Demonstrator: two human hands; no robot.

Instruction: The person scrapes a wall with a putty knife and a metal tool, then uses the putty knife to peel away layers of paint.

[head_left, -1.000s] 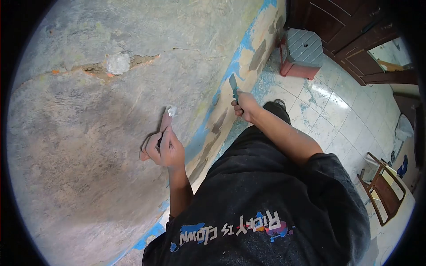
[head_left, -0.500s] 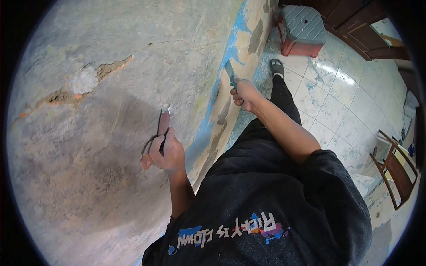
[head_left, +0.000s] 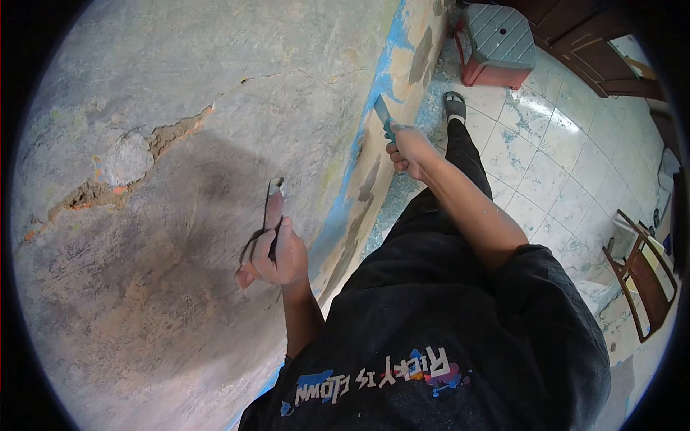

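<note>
Scraper [head_left: 382, 108], count one, lay upper centre of frame, long axis slanting up and slightly left, blade end uppermost, with the right hand [head_left: 412, 149] closed around its handle and hiding part of it. Left hand [head_left: 282, 256], fingers curled, gripped one reddish tool [head_left: 274, 210] near centre; one stool [head_left: 497, 36] stood upper right, one chair [head_left: 650, 296] right.
</note>
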